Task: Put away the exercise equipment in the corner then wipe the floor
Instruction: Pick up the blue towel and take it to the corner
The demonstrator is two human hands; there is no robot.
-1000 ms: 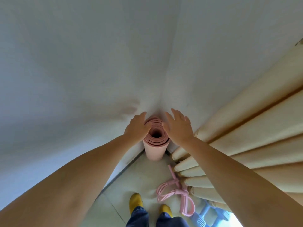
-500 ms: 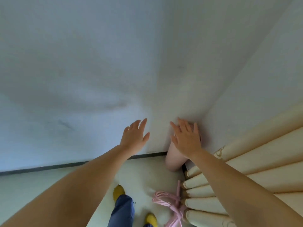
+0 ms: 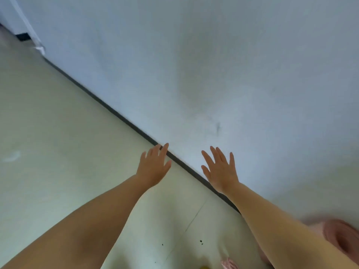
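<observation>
Two hands out front, both empty: the left hand (image 3: 154, 167) spreads its fingers wide above the pale floor (image 3: 58, 133), and the right hand (image 3: 220, 169) fans just as wide before the white wall (image 3: 233, 65). One pink rolled mat (image 3: 342, 237) stands blurred at the lower right edge beside the right forearm, near the dark skirting (image 3: 116, 113). A few dark specks (image 3: 201, 242) dot the floor.

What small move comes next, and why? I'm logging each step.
Probably reach for something to wipe with: both the left hand and right hand are open and hold nothing, the rolled pink mat stands by the wall, and dark specks dot the floor.
</observation>
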